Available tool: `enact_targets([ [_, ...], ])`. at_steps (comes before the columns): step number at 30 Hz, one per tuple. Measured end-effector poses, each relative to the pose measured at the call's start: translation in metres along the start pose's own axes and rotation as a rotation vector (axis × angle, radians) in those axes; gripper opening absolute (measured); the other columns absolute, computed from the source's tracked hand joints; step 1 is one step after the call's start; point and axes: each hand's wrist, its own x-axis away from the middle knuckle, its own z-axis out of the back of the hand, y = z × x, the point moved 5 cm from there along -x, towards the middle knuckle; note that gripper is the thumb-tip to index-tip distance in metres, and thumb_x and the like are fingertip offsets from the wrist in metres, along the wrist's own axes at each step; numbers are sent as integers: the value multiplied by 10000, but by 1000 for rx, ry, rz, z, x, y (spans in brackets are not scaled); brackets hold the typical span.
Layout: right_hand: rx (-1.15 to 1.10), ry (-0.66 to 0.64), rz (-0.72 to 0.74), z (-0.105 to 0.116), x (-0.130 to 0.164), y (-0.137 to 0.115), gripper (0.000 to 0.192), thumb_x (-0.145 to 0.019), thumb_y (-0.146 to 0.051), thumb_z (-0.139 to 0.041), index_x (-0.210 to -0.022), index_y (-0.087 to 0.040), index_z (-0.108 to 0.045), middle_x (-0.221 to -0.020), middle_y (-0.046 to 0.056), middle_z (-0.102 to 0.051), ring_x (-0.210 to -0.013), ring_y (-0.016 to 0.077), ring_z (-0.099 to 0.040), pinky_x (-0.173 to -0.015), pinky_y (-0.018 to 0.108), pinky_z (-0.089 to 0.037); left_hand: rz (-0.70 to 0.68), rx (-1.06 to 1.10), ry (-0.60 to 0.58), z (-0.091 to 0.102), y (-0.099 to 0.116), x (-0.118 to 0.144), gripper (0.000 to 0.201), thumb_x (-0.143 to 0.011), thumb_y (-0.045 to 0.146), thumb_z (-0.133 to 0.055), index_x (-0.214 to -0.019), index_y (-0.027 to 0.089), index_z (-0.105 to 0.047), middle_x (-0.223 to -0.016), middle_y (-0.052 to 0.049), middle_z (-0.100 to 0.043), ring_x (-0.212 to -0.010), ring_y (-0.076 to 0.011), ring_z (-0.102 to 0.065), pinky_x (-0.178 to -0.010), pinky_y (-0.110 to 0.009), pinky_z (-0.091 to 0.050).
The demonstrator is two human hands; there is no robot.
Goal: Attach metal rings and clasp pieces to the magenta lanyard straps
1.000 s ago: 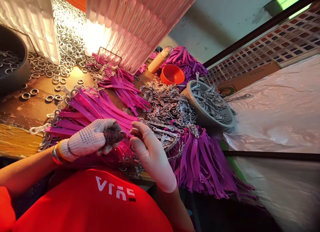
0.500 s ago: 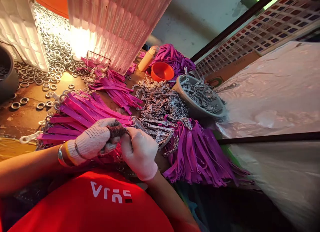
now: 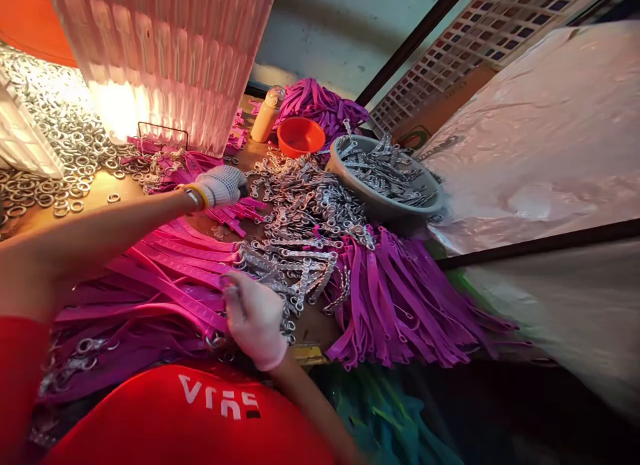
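My left hand (image 3: 223,185), in a white dotted knit glove, is stretched forward over the small heap of pink straps (image 3: 233,215). Its fingers curl downward around something dark at the fingertips that I cannot make out. Close to my body, my right hand (image 3: 255,315), in a plain white glove, is closed with thumb and fingers pressed together. What it pinches, if anything, is hidden. It lies against the large bundle of pink straps (image 3: 170,258), whose ends carry metal rings. Just beyond it spread short braided metal chain links (image 3: 310,198).
A grey basin (image 3: 345,175) of chain pieces stands right of the pile. Behind are an orange bowl (image 3: 300,137), a cream bottle (image 3: 267,115) and a purple strap heap (image 3: 320,95). Loose metal rings (image 3: 75,145) lie left. Purple straps (image 3: 395,298) hang over the right edge.
My hands were together over the pink straps around a dark brown piece. My left hand has moved away and forward; my right hand has shifted slightly down and left. The view has turned too.
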Motion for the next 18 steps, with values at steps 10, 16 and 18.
enact_targets([
  [10,83,53,79,-13,5,-3,281,-1030,-303,-448,-1158,-148,-644,-889,74,-765,-748,182,-715,-712,284,-522,154,-491,5,-34,-58,-88,356,-763,132,-660,-1080,-18,-719,-1091,-280,-704,-1115,-374,-628,-952,-449,-470],
  [16,-101,-15,-133,5,-9,1,308,-1027,-294,-463,-1255,-186,-639,-956,51,-780,-781,169,-728,-731,258,-545,-32,-369,-25,-6,-44,-35,278,-852,234,-614,-1060,104,-746,-989,-139,-744,-948,-260,-679,-836,-326,-520],
  [18,-141,-14,-141,14,-20,-4,315,-1023,-285,-463,-1272,-195,-634,-1020,55,-775,-849,172,-731,-787,263,-551,-125,-208,-56,3,-34,1,246,-892,192,-544,-1032,120,-733,-914,-95,-740,-816,-173,-667,-742,-263,-517],
])
